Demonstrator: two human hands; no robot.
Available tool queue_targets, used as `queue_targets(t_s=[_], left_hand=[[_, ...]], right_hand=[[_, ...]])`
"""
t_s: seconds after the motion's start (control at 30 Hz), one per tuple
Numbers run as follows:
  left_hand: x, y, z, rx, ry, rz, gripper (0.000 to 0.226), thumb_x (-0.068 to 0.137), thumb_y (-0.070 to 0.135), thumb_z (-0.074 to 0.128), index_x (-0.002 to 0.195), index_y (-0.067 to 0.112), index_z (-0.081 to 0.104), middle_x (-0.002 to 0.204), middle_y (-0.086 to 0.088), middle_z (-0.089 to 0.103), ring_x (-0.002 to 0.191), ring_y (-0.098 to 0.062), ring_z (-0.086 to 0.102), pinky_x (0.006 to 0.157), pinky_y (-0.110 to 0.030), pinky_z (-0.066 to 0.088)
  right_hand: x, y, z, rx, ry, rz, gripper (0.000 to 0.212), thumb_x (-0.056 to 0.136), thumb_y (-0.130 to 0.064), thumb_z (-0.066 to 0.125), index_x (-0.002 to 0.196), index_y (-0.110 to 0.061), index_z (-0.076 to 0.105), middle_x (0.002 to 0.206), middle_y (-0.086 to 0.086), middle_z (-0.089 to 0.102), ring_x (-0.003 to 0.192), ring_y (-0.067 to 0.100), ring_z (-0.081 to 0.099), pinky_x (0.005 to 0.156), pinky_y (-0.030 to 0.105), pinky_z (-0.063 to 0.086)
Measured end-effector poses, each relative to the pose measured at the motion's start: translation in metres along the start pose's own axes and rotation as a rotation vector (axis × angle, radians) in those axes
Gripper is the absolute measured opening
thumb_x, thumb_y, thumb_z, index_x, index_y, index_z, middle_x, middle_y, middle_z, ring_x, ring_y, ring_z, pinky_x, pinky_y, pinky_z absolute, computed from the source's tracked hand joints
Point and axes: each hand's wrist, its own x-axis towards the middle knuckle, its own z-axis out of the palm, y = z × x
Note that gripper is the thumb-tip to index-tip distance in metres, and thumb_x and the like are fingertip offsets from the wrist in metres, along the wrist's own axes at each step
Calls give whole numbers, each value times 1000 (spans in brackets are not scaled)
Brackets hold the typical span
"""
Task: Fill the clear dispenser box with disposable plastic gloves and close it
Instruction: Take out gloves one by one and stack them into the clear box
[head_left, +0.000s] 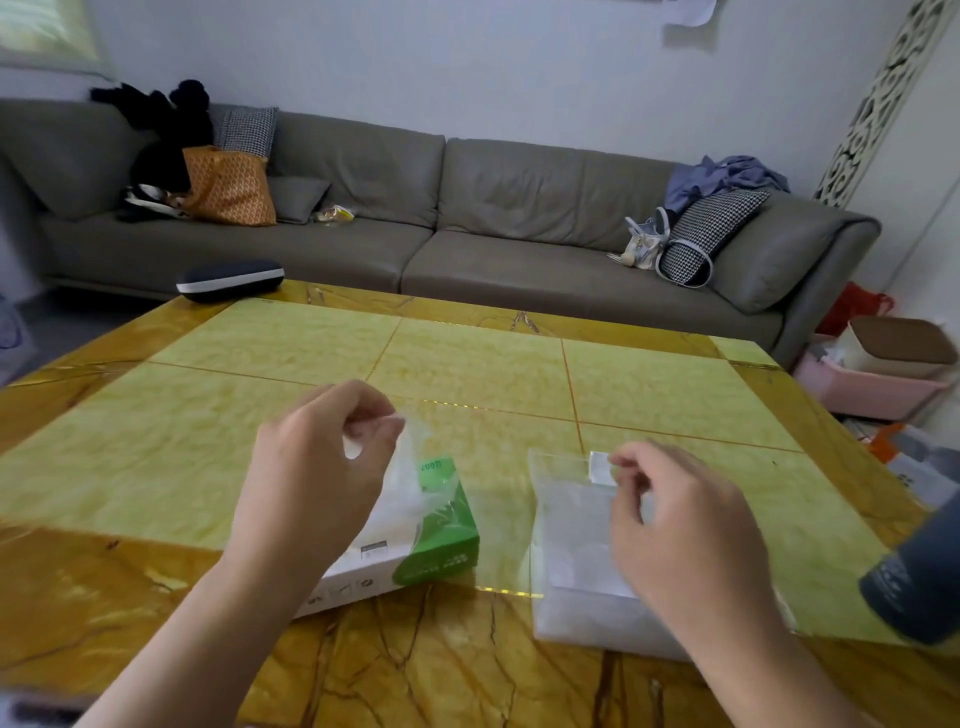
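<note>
Clear box (566, 545) under right hand (680, 525), left hand (317, 457) pinching glove (410, 483) — apart

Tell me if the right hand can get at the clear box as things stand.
Probably yes. The right hand hovers directly over the clear box, fingers curled near the small tab at its far edge, and nothing lies between them. The left hand is busy pinching a glove over the green carton.

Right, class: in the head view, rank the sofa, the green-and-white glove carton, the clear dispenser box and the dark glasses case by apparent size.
1. sofa
2. clear dispenser box and green-and-white glove carton: look alike, both partly hidden by hands, unranked
3. dark glasses case, though farther from the camera
</note>
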Motion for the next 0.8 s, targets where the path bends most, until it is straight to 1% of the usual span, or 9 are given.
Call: queue_targets(t_s=[0.1, 0.17, 0.2, 0.23, 0.3, 0.4, 0.57, 0.67, 0.8], left_hand=[[-2, -11, 8, 158, -269, -158, 45, 93, 40, 70, 135, 30, 57, 139, 11, 52, 131, -12, 45, 105, -32, 43], [-3, -18, 13, 235, -417, -267, 51, 97, 43, 63, 143, 26, 50, 148, 2, 47, 136, -21, 45, 109, -39, 44], [-2, -21, 15, 221, -440, -312, 35, 100, 42, 59, 130, 25, 60, 135, -2, 60, 119, -22, 59, 96, -36, 51], [-3, -24, 18, 194, -432, -335, 22, 102, 41, 55, 107, 24, 67, 107, -3, 71, 94, -23, 67, 76, -33, 54], [-4, -31, 23, 160, -427, -307, 36, 102, 40, 55, 74, 17, 60, 65, 1, 62, 63, -23, 61, 52, -30, 43], [-5, -30, 25, 88, -552, -231, 44, 100, 32, 62, 59, 22, 49, 49, 9, 48, 47, -9, 40, 46, -24, 29], [-3, -34, 29, 7, -614, -178, 44, 96, 26, 65, 57, 19, 47, 48, 9, 42, 49, -11, 33, 50, -28, 28], [-4, -38, 28, -33, -674, -174, 24, 87, 24, 67, 65, 18, 61, 55, 5, 55, 53, -14, 42, 52, -37, 38], [-7, -40, 29, 37, -644, -140, 29, 86, 24, 66, 63, 16, 51, 52, 5, 44, 54, -18, 35, 51, -32, 33]], right_hand=[[-7, -30, 9, 58, -98, -260, 36, 88, -3, 63, 120, -19, 70, 113, -11, 62, 107, 9, 57, 96, 24, 51], [-14, -52, 22, 96, -261, -401, 42, 89, -5, 57, 127, -20, 67, 125, -10, 57, 120, 9, 51, 107, 27, 47], [-18, -61, 29, 106, -344, -443, 45, 91, -6, 55, 133, -20, 63, 133, -10, 54, 127, 10, 47, 113, 29, 43], [-21, -68, 37, 118, -416, -463, 50, 92, -7, 54, 140, -19, 58, 141, -9, 50, 133, 11, 41, 116, 29, 39], [-26, -77, 52, 119, -507, -463, 61, 92, -8, 56, 152, -16, 45, 150, -6, 43, 140, 14, 33, 120, 29, 34], [-30, -80, 71, 35, -503, -449, 65, 91, -8, 62, 152, -16, 43, 141, -3, 51, 129, 19, 43, 113, 33, 43], [-32, -80, 80, -6, -376, -412, 18, 87, -14, 74, 102, -24, 72, 88, -7, 60, 91, 17, 51, 83, 30, 52], [-33, -81, 78, 65, -346, -363, 16, 86, -10, 70, 92, -25, 69, 83, -9, 54, 86, 16, 49, 74, 25, 44], [-27, -79, 70, 276, -233, -263, 11, 95, -16, 61, 88, -24, 61, 86, -14, 47, 86, 11, 48, 71, 24, 42]])
